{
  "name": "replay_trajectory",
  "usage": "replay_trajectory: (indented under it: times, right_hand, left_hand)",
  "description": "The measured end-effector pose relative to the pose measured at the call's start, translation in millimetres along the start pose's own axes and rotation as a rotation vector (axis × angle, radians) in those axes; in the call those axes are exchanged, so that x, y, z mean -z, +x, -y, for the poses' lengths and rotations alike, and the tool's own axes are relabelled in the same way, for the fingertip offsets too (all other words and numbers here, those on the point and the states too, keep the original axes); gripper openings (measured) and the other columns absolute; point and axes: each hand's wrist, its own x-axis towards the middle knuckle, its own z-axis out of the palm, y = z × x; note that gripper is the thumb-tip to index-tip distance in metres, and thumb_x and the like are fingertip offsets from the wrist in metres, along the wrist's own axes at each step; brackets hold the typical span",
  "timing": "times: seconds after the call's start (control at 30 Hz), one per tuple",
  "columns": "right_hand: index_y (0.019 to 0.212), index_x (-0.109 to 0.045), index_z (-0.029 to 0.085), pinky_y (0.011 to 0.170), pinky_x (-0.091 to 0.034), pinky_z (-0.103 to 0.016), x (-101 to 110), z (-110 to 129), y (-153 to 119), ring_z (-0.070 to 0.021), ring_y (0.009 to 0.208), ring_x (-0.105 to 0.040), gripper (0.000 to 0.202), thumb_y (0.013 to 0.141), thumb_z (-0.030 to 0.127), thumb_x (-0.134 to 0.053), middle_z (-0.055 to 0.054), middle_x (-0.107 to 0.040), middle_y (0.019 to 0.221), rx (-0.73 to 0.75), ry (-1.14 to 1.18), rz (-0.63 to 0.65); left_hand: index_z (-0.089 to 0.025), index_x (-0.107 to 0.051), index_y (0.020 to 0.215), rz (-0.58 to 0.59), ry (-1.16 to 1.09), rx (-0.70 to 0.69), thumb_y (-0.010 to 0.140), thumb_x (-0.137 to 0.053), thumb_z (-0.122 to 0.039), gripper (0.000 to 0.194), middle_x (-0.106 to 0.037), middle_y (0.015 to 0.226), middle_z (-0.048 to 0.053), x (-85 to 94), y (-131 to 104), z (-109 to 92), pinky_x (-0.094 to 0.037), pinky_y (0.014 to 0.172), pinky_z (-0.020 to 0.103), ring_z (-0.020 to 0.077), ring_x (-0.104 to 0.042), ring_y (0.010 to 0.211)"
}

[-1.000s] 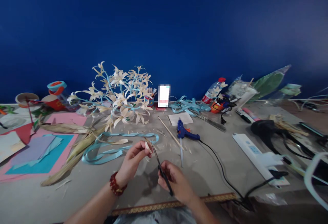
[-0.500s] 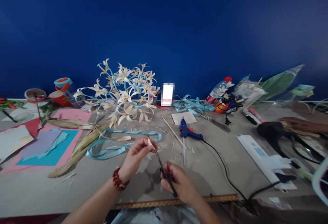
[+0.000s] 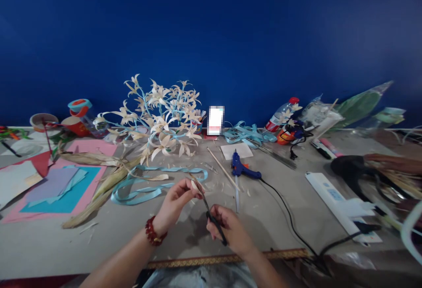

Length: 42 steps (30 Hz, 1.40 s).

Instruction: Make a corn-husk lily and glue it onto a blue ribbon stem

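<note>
On the grey table [image 3: 112, 253], at the left of the frame, a lilac paper [image 3: 54, 182] and a teal sheet [image 3: 66, 205] lie overlapping on a larger pink sheet [image 3: 95, 147]. Just right of them, a dried corn husk [image 3: 99, 198] stretches diagonally down toward the lower left. In the upper left-centre stands a spray of cream flowers [image 3: 164, 143] on light blue stems, and below it a light blue ribbon [image 3: 127, 199] lies in a loose loop.

A little left of the frame's lower centre, the left hand [image 3: 180, 195], with a dark red bead bracelet [image 3: 154, 233] at its wrist, has thumb and fingertips pinched together on a small pale petal [image 3: 195, 185]. The petal sits right at the blades of the scissors [image 3: 216, 223]; whether they bite into it is too small to tell. Just right of centre, low in the frame, the right hand [image 3: 231, 231] is curled around the black scissor handles, fingers bent.

Above the hands, at mid-frame, a lit screen [image 3: 216, 120] stands by the blue wall [image 3: 211, 37]. Right of it lie a thin wooden stick [image 3: 223, 169], a blue glue gun [image 3: 245, 172] and a tilted red-capped bottle [image 3: 275, 118]. Farther right is a white power strip [image 3: 325, 191]; at the right edge, another person's hand [image 3: 385, 165] shows blurred.
</note>
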Motion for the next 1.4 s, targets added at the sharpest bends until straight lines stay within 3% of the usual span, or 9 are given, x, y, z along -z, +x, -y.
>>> replay_trajectory:
  times: [0.93,1.13,1.4]
  right_hand:
    - [0.063,-0.040,0.022,0.040,-0.030,-0.018,-1,1,0,-0.0052,0.040,-0.034,0.049,0.068,0.053,-0.077,0.011,-0.038,0.049,-0.048,-0.019,-0.043]
    - [0.066,-0.041,0.022,0.042,-0.034,-0.019,3,1,-1,-0.0064,0.041,-0.041,0.048,0.067,0.053,-0.077,0.010,-0.044,0.051,-0.057,-0.002,0.020]
    - [0.066,-0.039,0.021,0.043,-0.032,-0.019,7,2,-2,-0.0064,0.043,-0.041,0.047,0.070,0.051,-0.075,0.010,-0.043,0.052,-0.036,-0.052,0.034]
  left_hand:
    - [-0.017,-0.060,0.079,-0.004,0.035,-0.005,0.087,-0.065,-0.021,0.009,-0.069,0.083,0.004,0.6,-1,-3,-0.046,0.076,0.030,0.0170,-0.061,0.077]
    - [-0.016,-0.062,0.077,0.058,0.239,-0.016,0.088,-0.063,-0.027,0.015,-0.066,0.079,0.004,4.3,0,-7,-0.044,0.074,0.029,0.0174,-0.059,0.076]
    - [-0.017,-0.062,0.074,0.152,0.497,-0.051,0.090,-0.059,-0.031,0.022,-0.065,0.077,0.005,4.3,0,-13,-0.043,0.073,0.028,0.0182,-0.058,0.074]
